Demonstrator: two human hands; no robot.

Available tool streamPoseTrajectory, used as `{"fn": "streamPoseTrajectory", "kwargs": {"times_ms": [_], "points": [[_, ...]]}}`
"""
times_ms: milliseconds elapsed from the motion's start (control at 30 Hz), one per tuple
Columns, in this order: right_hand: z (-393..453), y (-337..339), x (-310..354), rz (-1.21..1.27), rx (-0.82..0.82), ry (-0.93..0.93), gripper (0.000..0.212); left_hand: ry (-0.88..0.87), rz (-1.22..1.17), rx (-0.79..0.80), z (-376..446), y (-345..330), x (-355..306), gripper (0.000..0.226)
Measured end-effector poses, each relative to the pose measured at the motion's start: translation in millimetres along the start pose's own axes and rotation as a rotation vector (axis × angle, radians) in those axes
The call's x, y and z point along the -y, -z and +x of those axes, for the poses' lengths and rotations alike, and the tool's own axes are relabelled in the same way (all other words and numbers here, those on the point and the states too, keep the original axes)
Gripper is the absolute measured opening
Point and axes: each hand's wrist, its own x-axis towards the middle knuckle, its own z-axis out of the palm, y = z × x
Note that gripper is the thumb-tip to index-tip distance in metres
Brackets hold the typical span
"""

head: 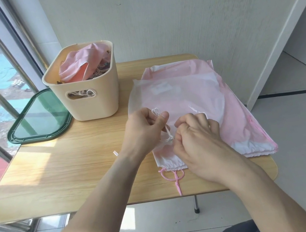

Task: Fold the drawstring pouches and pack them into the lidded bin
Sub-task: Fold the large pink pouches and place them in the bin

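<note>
White drawstring (pixel 165 129) between pinching fingers (pixel 163 117)

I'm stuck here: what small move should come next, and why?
Probably finish with the white cord and lay it flat on the white pouch. Both the left hand and the right hand pinch it now, and the pouch lies unfolded atop a pink pouch, so folding likely cannot start yet.
</note>
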Motion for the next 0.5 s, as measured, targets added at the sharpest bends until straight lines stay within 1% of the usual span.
{"fn": "streamPoseTrajectory", "kwargs": {"times_ms": [100,167,267,300,333,400,433,500], "points": [[4.4,-2.8,2.0,-0.034,-0.077,0.018,0.012,-0.004,0.036,-0.002,0.0,-1.7,-0.6,0.034],[7.2,-7.1,9.3,-0.066,-0.073,0.016,0.015,0.008,0.043,-0.013,1.7,-1.6,0.1,0.035],[7.0,-7.2,20.0,-0.095,-0.053,0.046,0.040,0.028,0.023,-0.019,2.2,-0.8,1.5,0.031],[6.2,-4.6,22.3,-0.110,-0.022,0.056,0.041,0.032,0.013,-0.017,1.8,-0.8,2.1,0.030],[4.8,-1.6,23.0,-0.118,0.020,0.059,0.036,0.039,0.005,-0.014,1.0,-0.3,2.4,0.030],[2.2,-0.6,18.6,-0.076,0.022,0.087,0.020,0.065,-0.004,-0.004,0.5,-0.2,3.0,0.031],[1.5,-1.7,16.9,-0.037,0.000,0.098,0.016,0.080,-0.004,0.002,0.6,0.0,2.9,0.033],[2.5,-4.4,13.9,0.028,-0.081,0.083,0.015,0.108,-0.009,0.014,2.3,1.5,2.9,0.033]]}}
